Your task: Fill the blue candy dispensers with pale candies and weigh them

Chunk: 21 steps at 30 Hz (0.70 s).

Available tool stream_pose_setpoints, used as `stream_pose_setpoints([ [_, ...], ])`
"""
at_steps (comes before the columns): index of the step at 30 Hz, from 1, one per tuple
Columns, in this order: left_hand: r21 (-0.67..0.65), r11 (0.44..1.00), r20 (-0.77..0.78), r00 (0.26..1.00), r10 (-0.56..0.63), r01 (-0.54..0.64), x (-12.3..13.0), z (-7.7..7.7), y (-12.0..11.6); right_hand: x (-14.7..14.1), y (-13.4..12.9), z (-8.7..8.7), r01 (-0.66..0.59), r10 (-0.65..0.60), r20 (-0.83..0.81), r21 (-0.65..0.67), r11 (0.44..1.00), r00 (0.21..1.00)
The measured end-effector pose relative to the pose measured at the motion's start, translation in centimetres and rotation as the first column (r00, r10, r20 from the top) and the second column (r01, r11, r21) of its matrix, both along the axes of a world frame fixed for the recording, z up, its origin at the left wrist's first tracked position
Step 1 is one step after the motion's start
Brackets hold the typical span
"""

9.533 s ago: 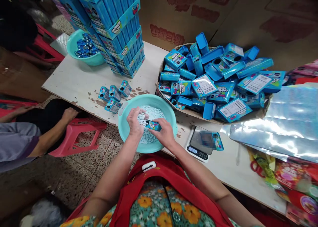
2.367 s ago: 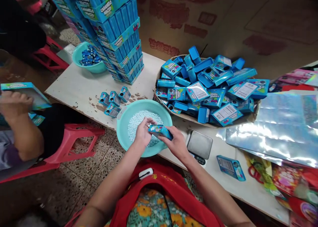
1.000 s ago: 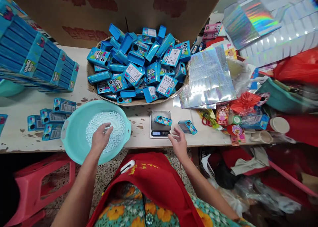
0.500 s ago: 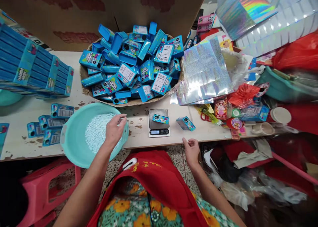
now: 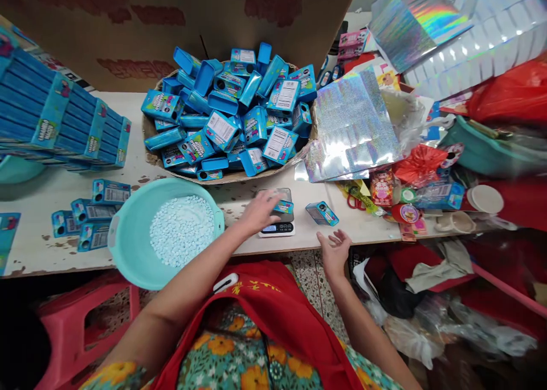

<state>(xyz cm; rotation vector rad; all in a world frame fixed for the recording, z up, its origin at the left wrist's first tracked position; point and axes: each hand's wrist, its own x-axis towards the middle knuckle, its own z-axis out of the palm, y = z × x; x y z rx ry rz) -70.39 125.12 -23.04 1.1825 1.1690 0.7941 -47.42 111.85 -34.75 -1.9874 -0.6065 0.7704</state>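
My left hand is over the kitchen scale, its fingers and thumb around the left end of a small blue candy box that lies on the weighing plate. The hand hides the box's left end, and its fingertips are slightly blurred. My right hand hovers at the table's front edge, fingers apart and holding nothing. Just above it another blue candy box lies on the table. On the left stands a turquoise basin with many small pale-blue candies inside.
Behind the scale, a cardboard tray is heaped with blue boxes. Several more boxes lie left of the basin, near tall stacks of them. Holographic sheets, a cup and clutter crowd the right. A pink stool stands below.
My left hand has moved right, from above the candies in the basin to the box on the scale. My right hand stays near the table edge, its fingers more spread.
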Motion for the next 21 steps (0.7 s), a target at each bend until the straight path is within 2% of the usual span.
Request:
stream_pose_setpoints([
  [2,0.003,0.999,-0.025,0.998,-0.051,0.051,0.6,-0.8,0.1,-0.2,1.4,0.2,-0.024,0.024,-0.003,0.049,0.998,1.0],
  [4,0.035,0.998,-0.061,0.997,-0.046,0.048,-0.3,-0.7,0.0,-0.9,2.3,1.0,-0.005,0.002,0.04,0.069,0.998,0.999],
  [7,0.078,0.996,-0.079,0.996,0.039,-0.033,-3.6,1.4,-1.1,-3.4,2.8,3.8,-0.007,-0.021,0.216,0.128,0.992,0.976],
  [9,0.054,0.994,-0.092,0.991,0.102,-0.097,-6.0,3.4,-2.4,-6.1,3.1,6.5,-0.165,0.102,0.266,0.226,0.96,0.959],
  [11,-0.003,0.989,-0.065,0.987,0.146,-0.147,-8.1,5.0,-3.9,-9.4,4.1,9.1,-0.419,0.365,0.222,0.294,0.859,0.904],
  [12,-0.038,0.984,-0.023,0.985,0.172,-0.173,-8.9,5.6,-4.6,-11.1,4.8,10.3,-0.55,0.521,0.177,0.288,0.784,0.835],
  [14,-0.104,0.955,0.137,0.947,0.291,-0.278,-10.3,6.3,-5.8,-14.4,6.4,12.4,-0.765,0.778,0.067,0.256,0.592,0.625],
  [15,-0.152,0.921,0.24,0.891,0.386,-0.359,-11.0,6.5,-6.3,-15.8,7.1,13.3,-0.826,0.847,0.039,0.249,0.506,0.531],
  [17,-0.286,0.814,0.431,0.691,0.58,-0.506,-12.3,6.7,-6.9,-18.3,8.1,14.9,-0.883,0.903,0.079,0.261,0.391,0.423],
  [19,-0.401,0.711,0.537,0.48,0.694,-0.578,-13.9,6.6,-7.1,-20.3,8.6,15.8,-0.904,0.904,0.187,0.277,0.327,0.384],
  [21,-0.472,0.636,0.545,0.365,0.755,-0.611,-15.5,6.2,-6.9,-22.1,8.8,16.0,-0.923,0.904,0.252,0.267,0.279,0.346],
])
